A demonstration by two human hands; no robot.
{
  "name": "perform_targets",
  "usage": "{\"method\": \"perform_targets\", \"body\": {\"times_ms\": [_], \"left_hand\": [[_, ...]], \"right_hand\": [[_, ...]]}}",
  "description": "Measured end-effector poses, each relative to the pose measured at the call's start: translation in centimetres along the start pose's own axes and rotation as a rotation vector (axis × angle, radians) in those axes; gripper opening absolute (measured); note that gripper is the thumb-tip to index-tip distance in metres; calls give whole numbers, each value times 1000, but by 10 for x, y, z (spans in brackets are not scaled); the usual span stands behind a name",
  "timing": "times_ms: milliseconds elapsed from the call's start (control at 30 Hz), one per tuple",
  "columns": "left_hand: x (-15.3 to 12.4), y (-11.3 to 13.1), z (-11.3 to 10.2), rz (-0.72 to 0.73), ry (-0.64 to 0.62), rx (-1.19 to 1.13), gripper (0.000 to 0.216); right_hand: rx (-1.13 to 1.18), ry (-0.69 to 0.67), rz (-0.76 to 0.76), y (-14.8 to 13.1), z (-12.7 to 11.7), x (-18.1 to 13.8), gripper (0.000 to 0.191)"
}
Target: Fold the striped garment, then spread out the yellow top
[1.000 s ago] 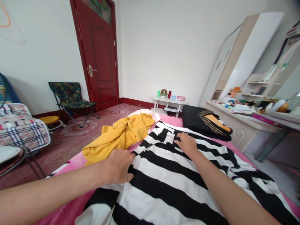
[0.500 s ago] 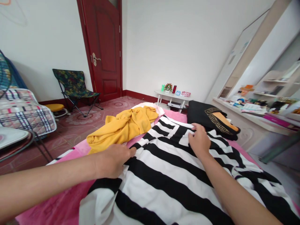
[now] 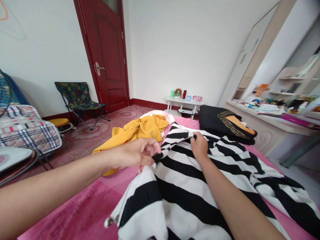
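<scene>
A black-and-white striped top (image 3: 185,195) lies spread on the pink bedding (image 3: 82,210) in front of me. My left hand (image 3: 141,153) is closed on its left edge, fingers pinching the cloth and raising it slightly. My right hand (image 3: 200,145) grips the fabric near the far end, where a fold rises between both hands. A small shiny metal piece (image 3: 108,222) hangs at the top's near left edge. Just past my left hand a crumpled yellow garment (image 3: 140,128) rests on the bed.
Folded black clothing (image 3: 212,121) with a gold-patterned band lies at the bed's far right. Beyond stand a small white table (image 3: 183,100) and a red door (image 3: 105,56). A camouflage folding chair (image 3: 77,96) is at left. A cluttered counter (image 3: 275,118) runs along the right.
My left hand has moved right and slightly up, drawing the top's left edge inward. My right hand has shifted left, and a fold now stands between them. The view has turned slightly.
</scene>
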State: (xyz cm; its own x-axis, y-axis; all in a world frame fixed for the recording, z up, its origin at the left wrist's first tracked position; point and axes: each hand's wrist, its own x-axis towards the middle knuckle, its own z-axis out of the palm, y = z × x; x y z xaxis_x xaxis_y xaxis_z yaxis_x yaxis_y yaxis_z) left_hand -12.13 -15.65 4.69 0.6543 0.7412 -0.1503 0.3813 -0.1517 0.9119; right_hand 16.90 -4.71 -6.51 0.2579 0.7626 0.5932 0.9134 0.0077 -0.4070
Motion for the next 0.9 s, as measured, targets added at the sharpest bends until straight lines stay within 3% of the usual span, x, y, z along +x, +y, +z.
{"method": "perform_targets", "body": {"times_ms": [133,200,267,333,400,467,500,533,567,667,700,733,800,900], "left_hand": [[19,15,28,81,-57,-150,32],[31,10,48,75,-116,-161,33],[43,-1,68,56,-212,-120,35],[55,-12,84,7,-432,-33,37],[70,-18,91,-88,-729,11,33],[89,-17,90,-146,-945,-36,26],[101,-14,86,-124,-961,-72,23],[115,-12,80,-67,-900,-92,22],[130,-11,73,17,-754,-84,22],[179,-22,52,265,-6,118,27],[194,-30,47,303,214,236,32],[206,-41,43,316,358,367,37],[225,-64,40,284,451,621,45],[235,-88,45,196,385,864,50]], "right_hand": [[222,266,-105,20,3,6,27],[237,297,-121,26,5,6,28],[203,239,-103,30,7,4,32],[138,101,-69,31,8,2,39],[77,-10,-14,31,6,1,44],[68,19,55,31,1,1,45],[86,82,82,31,-3,1,43],[109,159,101,32,-7,2,42],[125,233,113,33,-11,3,40],[92,347,181,44,-20,5,38],[57,335,236,49,-21,6,38],[18,295,309,55,-21,7,40],[-65,150,451,67,-17,10,42],[-207,-97,476,76,-9,15,54]]}}
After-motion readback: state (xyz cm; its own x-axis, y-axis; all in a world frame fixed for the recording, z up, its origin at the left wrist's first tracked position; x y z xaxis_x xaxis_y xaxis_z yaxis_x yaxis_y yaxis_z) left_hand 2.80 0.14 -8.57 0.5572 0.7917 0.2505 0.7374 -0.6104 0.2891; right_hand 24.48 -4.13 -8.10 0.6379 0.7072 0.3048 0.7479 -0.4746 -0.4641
